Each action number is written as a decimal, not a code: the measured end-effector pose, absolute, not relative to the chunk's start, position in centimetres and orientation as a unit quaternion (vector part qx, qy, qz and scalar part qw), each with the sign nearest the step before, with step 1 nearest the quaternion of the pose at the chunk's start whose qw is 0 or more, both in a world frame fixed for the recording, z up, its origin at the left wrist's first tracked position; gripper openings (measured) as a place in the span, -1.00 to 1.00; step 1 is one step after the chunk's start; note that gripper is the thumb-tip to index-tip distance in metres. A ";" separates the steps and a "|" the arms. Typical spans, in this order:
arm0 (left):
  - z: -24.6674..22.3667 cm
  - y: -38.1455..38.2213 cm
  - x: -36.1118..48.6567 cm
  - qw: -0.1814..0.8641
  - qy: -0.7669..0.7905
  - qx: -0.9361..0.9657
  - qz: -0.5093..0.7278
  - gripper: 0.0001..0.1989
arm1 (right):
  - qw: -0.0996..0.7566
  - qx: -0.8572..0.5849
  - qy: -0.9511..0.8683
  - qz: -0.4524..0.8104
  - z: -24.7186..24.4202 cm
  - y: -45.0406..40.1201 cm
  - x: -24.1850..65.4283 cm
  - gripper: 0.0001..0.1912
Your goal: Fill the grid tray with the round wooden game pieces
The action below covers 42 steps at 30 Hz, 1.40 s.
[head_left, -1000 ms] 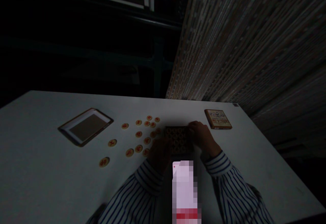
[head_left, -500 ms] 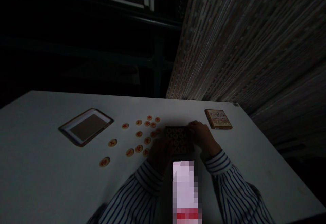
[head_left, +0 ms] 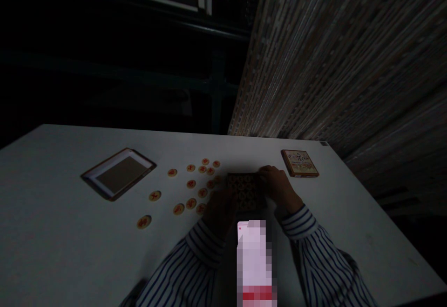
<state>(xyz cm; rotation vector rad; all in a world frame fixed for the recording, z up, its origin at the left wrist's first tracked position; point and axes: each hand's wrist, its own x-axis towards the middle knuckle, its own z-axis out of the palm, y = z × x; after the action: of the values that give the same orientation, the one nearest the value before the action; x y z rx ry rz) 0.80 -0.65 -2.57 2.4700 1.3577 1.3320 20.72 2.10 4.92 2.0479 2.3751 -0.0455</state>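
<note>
A dark square box [head_left: 246,207] lies in deep shade at the table's middle, with rows of round Chinese chess pieces [head_left: 242,187] inside. At its right edge my right hand [head_left: 277,186] is closed, fingers bent over the rim. My left hand [head_left: 220,207] is at the box's left side with its fingers curled; shadow hides what they hold, if anything. Left of that hand several loose pieces with red characters [head_left: 191,203] are scattered on the table. One shaded piece [head_left: 218,179] lies just beyond my left hand.
A shallow open box lid [head_left: 120,175] rests at the left on the white table [head_left: 84,251]. A closed flat box [head_left: 301,163] with printed artwork lies at the back right. In front of the dark box is a lit phone [head_left: 253,256], partly blurred. A strand curtain [head_left: 296,65] hangs behind.
Almost nothing differs. The view shifts very slightly, while both hands and the dark box keep their places.
</note>
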 end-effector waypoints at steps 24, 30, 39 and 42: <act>-2.9 -0.5 0.6 0.002 0.417 0.804 0.424 -0.79 | -0.001 0.650 0.760 -0.004 4.6 1.9 20.8 -0.75; -3.5 -0.5 0.7 0.007 0.416 0.803 0.427 -0.81 | 0.004 0.651 0.759 -0.007 4.9 1.9 20.6 -0.74; -3.4 -0.2 1.2 -0.049 0.414 0.794 0.442 -0.73 | -0.057 0.662 0.747 -0.027 5.8 0.8 20.9 -0.73; -3.1 -0.2 0.9 -0.062 0.413 0.800 0.431 -0.73 | -0.093 0.673 0.732 -0.051 5.3 -0.4 21.4 -0.70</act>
<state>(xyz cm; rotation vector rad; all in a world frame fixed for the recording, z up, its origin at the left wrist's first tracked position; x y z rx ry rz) 0.91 -0.22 -3.14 2.6175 1.3506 1.4110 21.37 -0.39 5.26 2.2490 2.4473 -0.1718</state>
